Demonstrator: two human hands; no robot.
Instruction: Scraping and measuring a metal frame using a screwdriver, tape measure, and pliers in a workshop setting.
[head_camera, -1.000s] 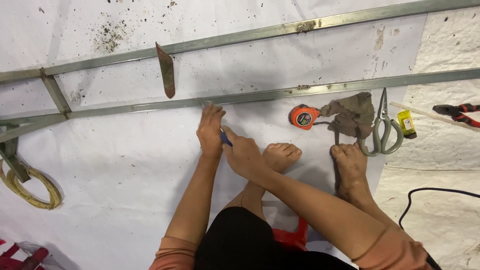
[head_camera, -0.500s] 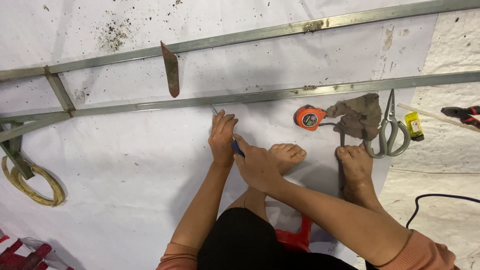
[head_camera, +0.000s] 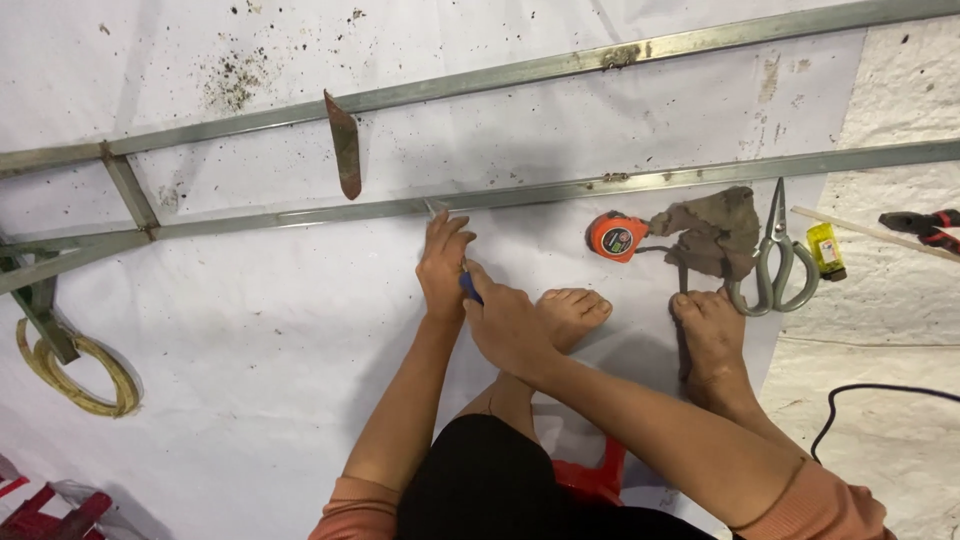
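Observation:
My left hand (head_camera: 445, 265) rests fingers-down on the white sheet against the near metal rail (head_camera: 300, 215). It is closed over the front of a blue-handled tool (head_camera: 470, 288), whose thin pale tip (head_camera: 432, 208) sticks out at the rail. My right hand (head_camera: 508, 322) sits just behind it, closed on the blue handle. Both bare feet (head_camera: 572, 308) lie flat on the sheet to the right of my hands.
A far rail (head_camera: 520, 72), a cross-piece (head_camera: 130, 190) and a rusty blade-like piece (head_camera: 345, 145) lie beyond. An orange tape measure (head_camera: 615, 237), brown cloth (head_camera: 715, 232), scissors (head_camera: 775, 260), yellow object (head_camera: 826, 250) and red-handled pliers (head_camera: 925, 225) lie right. A yellow coil (head_camera: 85, 375) lies left, a black cable (head_camera: 880, 395) right.
Both hands stay together at the near rail, shifted slightly right along it. The view has drifted a little.

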